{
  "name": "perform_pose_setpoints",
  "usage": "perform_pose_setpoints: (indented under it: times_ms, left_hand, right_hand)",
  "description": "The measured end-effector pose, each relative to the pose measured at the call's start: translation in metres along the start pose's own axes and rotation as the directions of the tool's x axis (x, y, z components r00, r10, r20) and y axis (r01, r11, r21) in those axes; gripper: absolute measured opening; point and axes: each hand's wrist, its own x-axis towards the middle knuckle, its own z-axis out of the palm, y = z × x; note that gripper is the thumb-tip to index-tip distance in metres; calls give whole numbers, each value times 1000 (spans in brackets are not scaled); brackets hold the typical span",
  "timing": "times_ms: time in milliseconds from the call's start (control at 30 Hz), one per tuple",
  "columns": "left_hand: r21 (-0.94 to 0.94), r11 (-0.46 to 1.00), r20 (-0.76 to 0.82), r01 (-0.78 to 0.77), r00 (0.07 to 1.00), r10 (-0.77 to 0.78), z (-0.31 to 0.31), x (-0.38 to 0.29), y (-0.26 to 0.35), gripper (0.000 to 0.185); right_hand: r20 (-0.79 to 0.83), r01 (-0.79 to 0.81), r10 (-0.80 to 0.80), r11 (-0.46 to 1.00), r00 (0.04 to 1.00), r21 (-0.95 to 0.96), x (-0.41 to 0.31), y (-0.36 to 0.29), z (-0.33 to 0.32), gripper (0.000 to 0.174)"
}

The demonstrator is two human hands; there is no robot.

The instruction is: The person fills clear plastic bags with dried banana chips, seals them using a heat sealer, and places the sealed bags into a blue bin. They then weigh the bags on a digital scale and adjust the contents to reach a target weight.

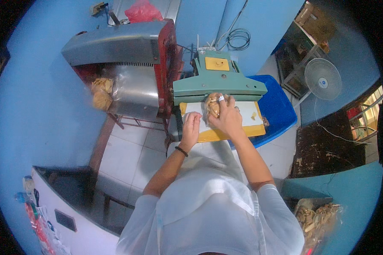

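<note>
A clear plastic bag of brown snack pieces [213, 107] lies on the white-and-yellow work shelf [210, 135] of a green sealing machine [219, 85], its far end close to the machine's jaw. My right hand [229, 117] rests over the bag with its fingers gripping it; one finger has a white wrap and another a ring. Just left of the bag is my left hand [191, 127], fingers bent and close together, the thumb by the index finger. Whether it holds a bit of the plastic cannot be told. A dark band circles the left wrist.
A steel-topped machine with red sides [137, 89] stands at the left, with filled bags [102, 94] on it. A blue plastic tub [277, 111] sits right of the sealer. Further right are a fan [323, 79] and, lower down, a large bag of snack pieces [316, 220].
</note>
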Motion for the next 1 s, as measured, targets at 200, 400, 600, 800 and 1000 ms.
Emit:
perform_pose_setpoints:
  times_ms: [200, 400, 600, 800, 1000]
  left_hand:
    - [0, 999, 7, 50, 999, -50, 3, 0, -6, 21]
    - [57, 998, 21, 6, 1000, -8, 2, 1, -5, 22]
    - [70, 997, 5, 25, 1000, -25, 0, 2, 13, 15]
    - [125, 984, 54, 126, 990, -133, 1, 5, 21, 17]
    - [280, 960, 86, -8, 996, -17, 4, 7, 22, 19]
  right_hand:
    - [-94, 73, -75, 997, 993, -20, 5, 4, 0, 74]
    - [-57, 107, -107, 994, 993, 2, -10, 17, -3, 77]
    - [-156, 300, -289, 953, 945, 47, -54, 75, -6, 80]
    - [-273, 254, -222, 963, 936, 86, -83, 170, -7, 79]
    - [-559, -201, 352, 928, 751, 315, -71, 279, 28, 75]
